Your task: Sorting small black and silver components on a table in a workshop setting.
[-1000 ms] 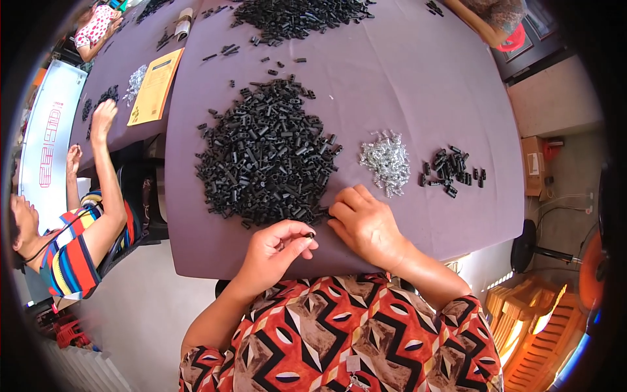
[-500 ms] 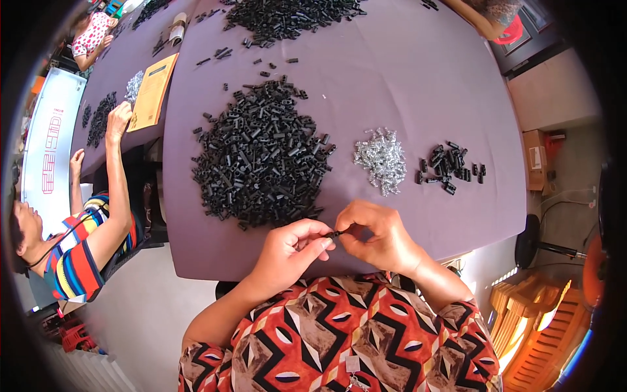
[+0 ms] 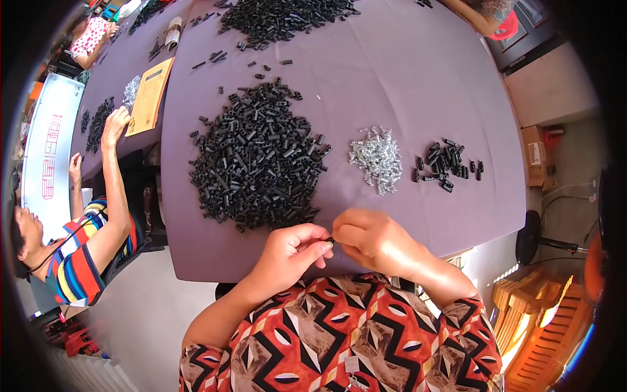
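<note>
**Head view: both hands pinched on one small black piece at the table's near edge**

Your left hand [image 3: 290, 251] and right hand [image 3: 375, 240] meet fingertip to fingertip just above the near edge of the purple table [image 3: 424, 98]. Between them sits a small black part [image 3: 330, 242], gripped by the thumb and forefinger of your left hand and touched at its other end by the curled fingers of your right. Only a sliver of the part shows, so its exact shape cannot be told. Both hands are closed in a pinch, not flat or released.

Directly beyond your left hand lies the large heap of black parts [image 3: 258, 160], its nearest pieces just past your knuckles. Beyond your right hand, a little further out, is the small pile of shiny metal pieces [image 3: 377, 157], and to the right of that a small cluster of black parts [image 3: 447, 166], well apart from your fingers.

Far out past the big heap, another mound of black parts [image 3: 281, 16] lies at the table's far side. Off to your left, another person in a striped shirt [image 3: 78, 261] reaches an arm up to a neighbouring table beside a yellow sheet [image 3: 150, 95].
</note>
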Tool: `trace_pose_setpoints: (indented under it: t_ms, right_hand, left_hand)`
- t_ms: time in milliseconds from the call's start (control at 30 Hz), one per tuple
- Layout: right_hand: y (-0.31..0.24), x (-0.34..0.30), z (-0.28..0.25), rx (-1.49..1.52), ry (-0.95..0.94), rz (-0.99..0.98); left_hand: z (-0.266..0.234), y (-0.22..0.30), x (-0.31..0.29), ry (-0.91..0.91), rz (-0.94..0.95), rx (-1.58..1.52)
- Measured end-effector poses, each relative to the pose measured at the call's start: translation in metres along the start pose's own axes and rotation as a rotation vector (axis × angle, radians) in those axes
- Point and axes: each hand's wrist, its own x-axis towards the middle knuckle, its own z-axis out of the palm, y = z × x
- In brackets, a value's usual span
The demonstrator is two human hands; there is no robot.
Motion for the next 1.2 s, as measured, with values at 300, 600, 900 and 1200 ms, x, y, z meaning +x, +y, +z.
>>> trace_pose_setpoints:
  t_ms: [300,600,900,1200]
  right_hand:
    - [-0.001,0.003,-0.001,-0.301,-0.038,-0.148]
    - [-0.003,-0.001,0.006,-0.403,-0.027,-0.096]
    - [-0.002,-0.001,-0.003,-0.069,0.176,0.098]
    - [-0.002,0.000,0.014,-0.358,0.190,0.019]
  left_hand:
    - [0.009,0.009,0.008,0.046,-0.039,0.009]
    - [0.011,-0.003,0.017,0.078,0.016,0.100]
    - [0.009,0.007,0.007,0.138,0.054,-0.163]
    - [0.015,0.003,0.008,0.131,0.116,-0.146]
